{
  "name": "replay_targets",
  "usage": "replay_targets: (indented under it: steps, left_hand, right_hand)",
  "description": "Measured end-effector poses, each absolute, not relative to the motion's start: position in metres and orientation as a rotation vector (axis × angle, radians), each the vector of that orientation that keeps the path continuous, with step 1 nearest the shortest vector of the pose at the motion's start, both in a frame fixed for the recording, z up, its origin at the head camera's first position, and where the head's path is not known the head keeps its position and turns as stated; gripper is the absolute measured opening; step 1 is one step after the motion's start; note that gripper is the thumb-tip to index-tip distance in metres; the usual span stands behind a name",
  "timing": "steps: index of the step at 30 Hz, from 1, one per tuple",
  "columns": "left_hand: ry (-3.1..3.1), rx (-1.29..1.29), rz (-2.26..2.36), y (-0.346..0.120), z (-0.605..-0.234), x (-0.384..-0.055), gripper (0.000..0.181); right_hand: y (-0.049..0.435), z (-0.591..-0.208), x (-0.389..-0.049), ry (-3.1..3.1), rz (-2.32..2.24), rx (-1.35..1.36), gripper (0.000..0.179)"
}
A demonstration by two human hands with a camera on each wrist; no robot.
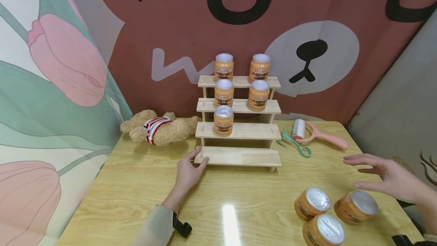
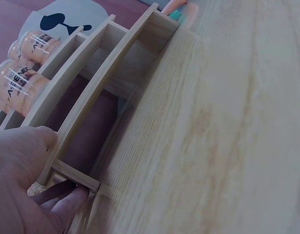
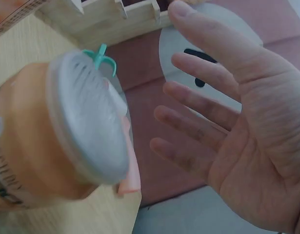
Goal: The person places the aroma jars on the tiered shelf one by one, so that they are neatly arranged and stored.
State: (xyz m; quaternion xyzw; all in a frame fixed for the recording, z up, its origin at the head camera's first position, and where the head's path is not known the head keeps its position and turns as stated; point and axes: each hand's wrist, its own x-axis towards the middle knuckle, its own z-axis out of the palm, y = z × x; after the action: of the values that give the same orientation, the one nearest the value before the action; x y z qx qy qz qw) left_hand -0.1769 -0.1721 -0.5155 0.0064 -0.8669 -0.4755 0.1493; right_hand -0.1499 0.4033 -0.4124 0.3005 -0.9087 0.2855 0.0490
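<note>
My left hand holds the left end of the lowest step of a wooden tiered stand, thumb on top and fingers around the end. In the left wrist view the thumb lies on the step's edge, with fingertips by its end support. My right hand hovers with fingers spread, just above a silver-lidded orange jar at the table's right. Nothing is in its palm in the right wrist view, where a jar stands close by. Two similar jars, a rear one and a front one, stand beside it.
Several matching jars stand on the upper steps, the lowest one at left. A teddy bear lies left of the stand. Right of it lie green scissors and a pink-handled lint roller. A patterned curtain hangs behind.
</note>
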Motion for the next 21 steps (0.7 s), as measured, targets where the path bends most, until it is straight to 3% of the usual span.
replay_targets:
  steps: [11, 21]
  left_hand:
    - [-2.489, 0.019, -1.394, -0.172, -0.515, -0.177, 0.052]
    - [-2.516, 0.041, -1.375, -0.172, -0.514, -0.177, 0.052]
  right_hand:
    - [0.422, -0.438, -0.139, -2.787, 1.130, 1.052, 0.074]
    - [0.442, -0.449, -0.137, -2.954, 1.447, 1.165, 0.066]
